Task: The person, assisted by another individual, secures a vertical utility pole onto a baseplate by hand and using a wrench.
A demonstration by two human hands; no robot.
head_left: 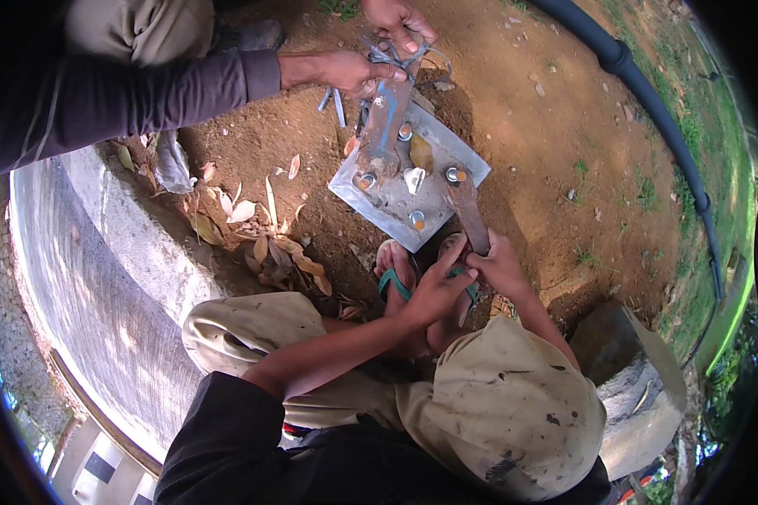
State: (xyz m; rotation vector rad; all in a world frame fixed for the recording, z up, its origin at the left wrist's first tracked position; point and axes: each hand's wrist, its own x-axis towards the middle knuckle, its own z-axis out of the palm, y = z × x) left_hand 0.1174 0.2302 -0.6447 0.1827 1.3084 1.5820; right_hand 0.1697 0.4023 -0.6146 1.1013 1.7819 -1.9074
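Brown earth (573, 160): one metal plate (396, 206); one rusty wrench (470, 215), head at the plate's right bolt (456, 175), handle clamped in your right hand (502, 268); your left hand (438, 291) alongside, grip unclear.

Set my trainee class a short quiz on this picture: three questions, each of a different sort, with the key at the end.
1. Multiple choice: what lies on the square metal plate among the bolt ends?
A) a dark hose
B) a yellow-brown leaf
C) a green sandal
2. True or false: the person's right hand is empty.
3. Counting: how many bolt ends show on the plate?

Key:
1. B
2. False; it grips a rusty flat tool.
3. Four
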